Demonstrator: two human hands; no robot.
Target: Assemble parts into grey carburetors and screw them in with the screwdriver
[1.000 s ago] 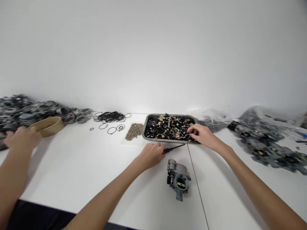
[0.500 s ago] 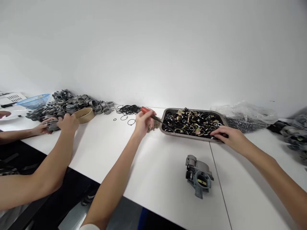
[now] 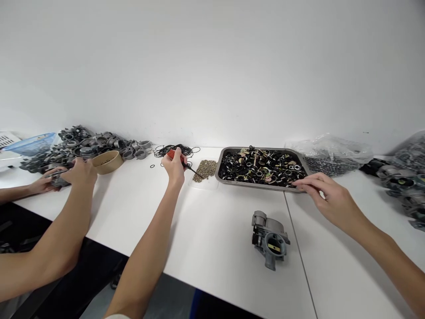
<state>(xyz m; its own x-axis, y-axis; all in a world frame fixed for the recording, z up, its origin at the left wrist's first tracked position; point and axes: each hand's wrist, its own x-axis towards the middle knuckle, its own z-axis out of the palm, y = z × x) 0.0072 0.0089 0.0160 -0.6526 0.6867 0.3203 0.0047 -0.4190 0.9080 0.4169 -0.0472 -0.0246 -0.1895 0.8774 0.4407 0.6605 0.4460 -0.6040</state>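
My left hand (image 3: 175,169) is closed around a screwdriver (image 3: 171,153) with a red handle and a dark shaft. The shaft's tip reaches the edge of a pile of tiny brass-coloured parts (image 3: 207,167) on clear plastic. At the front right corner of a metal tray (image 3: 259,184), my right hand (image 3: 328,197) has its fingertips pinched together; whatever is between them is too small to make out. Mixed black, silver and brassy small parts (image 3: 262,165) fill the tray. A grey carburetor (image 3: 270,241) stands on the white table in front of it.
Black rubber rings (image 3: 175,148) lie behind my left hand. Leftward are a tape roll (image 3: 108,163), heaped metal castings (image 3: 99,144) and a co-worker's hands (image 3: 81,173) on a casting. A plastic bag of small parts (image 3: 332,155) and more carburetors (image 3: 403,186) sit at the right.
My left hand has moved left with the screwdriver, its tip going from the tray to the brass-coloured pile. My right hand stays at the tray's corner. The view has shifted slightly.
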